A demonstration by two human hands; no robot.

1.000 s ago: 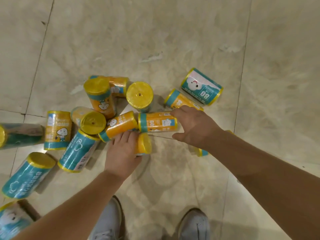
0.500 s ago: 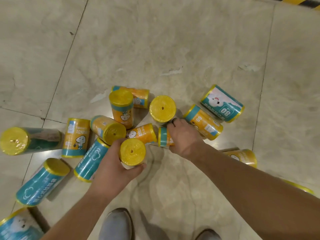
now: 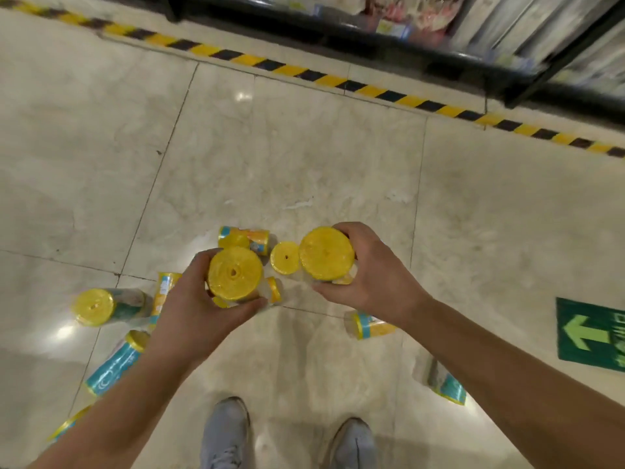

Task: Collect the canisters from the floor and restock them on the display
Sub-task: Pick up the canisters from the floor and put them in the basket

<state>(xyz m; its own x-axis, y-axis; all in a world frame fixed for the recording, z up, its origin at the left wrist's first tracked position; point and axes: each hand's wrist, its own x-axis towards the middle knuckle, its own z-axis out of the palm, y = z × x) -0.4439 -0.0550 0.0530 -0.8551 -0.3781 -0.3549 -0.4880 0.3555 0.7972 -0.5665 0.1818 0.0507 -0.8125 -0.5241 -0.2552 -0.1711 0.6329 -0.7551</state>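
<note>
Left grip (image 3: 199,309) has thumb and fingers curled round one canister (image 3: 235,273), and right grip (image 3: 368,279) grasps a second canister (image 3: 326,252) the same way, so both are full w/ no finger spare. Each can is held upright w/ its lid facing up, prob. so it can go onto the display base-down w/o re-turning. One can per grip looks like all that such a wide round body allows. Both cans are clear of the floor (image 3: 304,157), above the pile, lids side by side w/ a gap btwn them. In that gap, lower down, a standing canister (image 3: 284,258) waits on the tiles. Just beyond the left grip lies an orange canister (image 3: 252,236). Outboard of the left grip are a lying canister (image 3: 101,306) and a teal canister (image 3: 115,363), and under the right wrist sits a banded canister (image 3: 370,328). So most of the job is left, I'd say. As to looks, the lids are bright yellow and round under wrinkled shiny film, and the left one shows a small centre hole. The held cans' sides are mostly hidden by fingers. The lying ones show orange or teal labels w/ yellow rims. Well ahead of both grips, past the striped tape (image 3: 372,91), a dark shelf (image 3: 439,25) is blurred, likely the display.
</note>
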